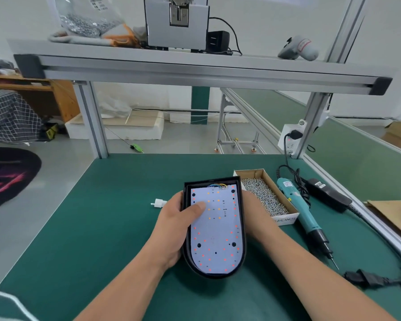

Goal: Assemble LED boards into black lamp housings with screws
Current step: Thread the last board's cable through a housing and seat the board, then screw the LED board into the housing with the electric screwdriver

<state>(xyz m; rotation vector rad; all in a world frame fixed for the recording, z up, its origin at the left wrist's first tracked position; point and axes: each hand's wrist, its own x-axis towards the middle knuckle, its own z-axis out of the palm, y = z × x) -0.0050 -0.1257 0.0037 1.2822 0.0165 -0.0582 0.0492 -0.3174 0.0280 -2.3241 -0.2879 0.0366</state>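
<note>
Left hand point(171, 228) and right hand point(256, 213) grip the black housing point(218, 275) by its sides, left thumb pressing the LED board point(218, 239)

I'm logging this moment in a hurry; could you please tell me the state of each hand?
Left hand: holds the black housing, thumb on the LED board.
Right hand: against the black housing, fingers hidden; cannot be told.

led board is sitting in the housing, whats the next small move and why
Probably move the right hand to the screws in the box and pick one: the LED board lies in the black housing under the thumb of the left hand, its mounting holes look empty, and the screwdriver lies untouched.
</note>
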